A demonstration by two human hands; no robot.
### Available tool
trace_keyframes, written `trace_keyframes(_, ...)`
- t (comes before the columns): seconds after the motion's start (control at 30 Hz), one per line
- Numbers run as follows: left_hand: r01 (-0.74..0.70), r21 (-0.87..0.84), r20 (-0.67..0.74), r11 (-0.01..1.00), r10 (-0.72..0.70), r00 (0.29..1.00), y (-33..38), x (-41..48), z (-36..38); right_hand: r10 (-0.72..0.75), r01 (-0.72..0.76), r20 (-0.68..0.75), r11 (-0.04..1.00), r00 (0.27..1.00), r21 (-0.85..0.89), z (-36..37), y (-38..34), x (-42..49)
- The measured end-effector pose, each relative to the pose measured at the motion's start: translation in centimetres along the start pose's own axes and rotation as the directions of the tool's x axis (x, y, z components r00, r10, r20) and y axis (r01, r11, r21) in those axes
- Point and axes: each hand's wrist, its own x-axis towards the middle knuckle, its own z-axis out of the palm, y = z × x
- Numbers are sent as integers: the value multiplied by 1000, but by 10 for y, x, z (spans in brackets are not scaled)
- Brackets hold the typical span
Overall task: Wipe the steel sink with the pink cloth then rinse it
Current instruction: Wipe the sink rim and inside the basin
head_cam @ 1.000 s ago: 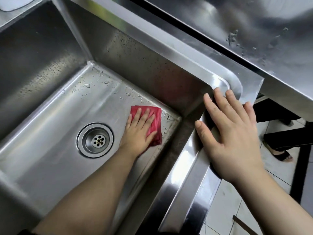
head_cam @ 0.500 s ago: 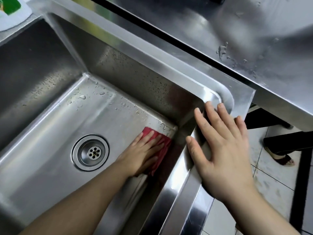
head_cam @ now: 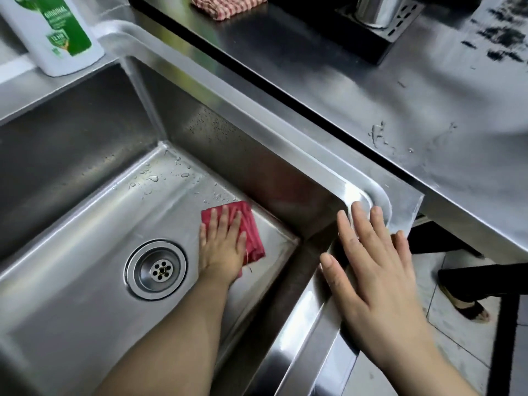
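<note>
Down on the floor of the steel sink (head_cam: 71, 295): pink cloth (head_cam: 250, 235), folded flat, pinned under the left hand (head_cam: 221, 250). Fingers (head_cam: 223, 221) spread and laid straight across the cloth, palm pressing it to the steel, no pinch or curl around it. Cloth showing beyond the fingertips and out past the little-finger side, near the sink's corner. Just to the thumb side of that hand, the round drain (head_cam: 156, 269), uncovered. Ahead of the fingertips, water droplets (head_cam: 160, 177) scattered along the floor toward the far corner.

Over on the sink rim (head_cam: 303, 347), right hand (head_cam: 374, 281) open and flat, fingers together and extended, holding nothing, fingertips reaching the rounded rim corner. Beyond that hand, steel bench (head_cam: 428, 115) with a small wet patch. Further ahead of both hands, a checked red-and-white cloth (head_cam: 225, 5) and a metal holder on a dark tray (head_cam: 380, 21). Far ahead of the left hand, a white bottle with a green label (head_cam: 54, 32) standing on the sink ledge. Right of the right hand, tiled floor (head_cam: 463, 355) and someone's sandalled foot (head_cam: 468, 308).
</note>
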Motion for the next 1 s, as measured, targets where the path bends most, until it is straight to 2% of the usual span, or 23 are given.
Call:
trace_keyframes(0.1,56,-62,-19,997,-57,998,-22,12,-6,-112,114,-47,992,993,47,-14,5,25)
trace_keyframes(0.2,56,-81,-96,995,-64,993,-23,12,-5,-271,255,61,947,960,195,-19,2,87)
trace_keyframes(0.27,54,-31,-98,998,-57,994,-19,6,-1,-464,450,134,885,876,118,-10,-3,135)
trace_keyframes(0.33,46,25,-92,999,-44,995,-21,4,2,-572,587,218,809,791,-8,0,-12,179)
trace_keyframes(0.4,24,65,-101,998,-17,995,-28,4,3,-608,656,299,750,736,-89,8,-17,207)
trace_keyframes(0.47,30,81,-125,996,-20,992,-29,8,3,-640,692,306,715,705,-99,14,-16,220)
trace_keyframes(0.57,165,45,-179,985,-155,972,-23,28,1,-679,716,258,693,687,-84,21,-12,222)
trace_keyframes(0.63,318,-44,-237,947,-319,918,-29,52,-7,-684,720,249,687,685,-94,23,-11,222)
trace_keyframes(0.7,443,-125,-226,888,-460,858,-47,76,-19,-684,719,246,689,687,-92,24,-12,222)
trace_keyframes(0.8,548,-170,-235,819,-574,785,-77,84,-28,-679,716,260,693,686,-80,24,-10,223)
trace_keyframes(0.9,627,-199,-234,753,-658,716,-104,56,-29,-677,720,274,686,684,-105,25,-9,223)
trace_keyframes(1.0,729,-243,-230,640,-768,597,-147,6,-29,-678,724,278,680,680,-112,24,-10,224)
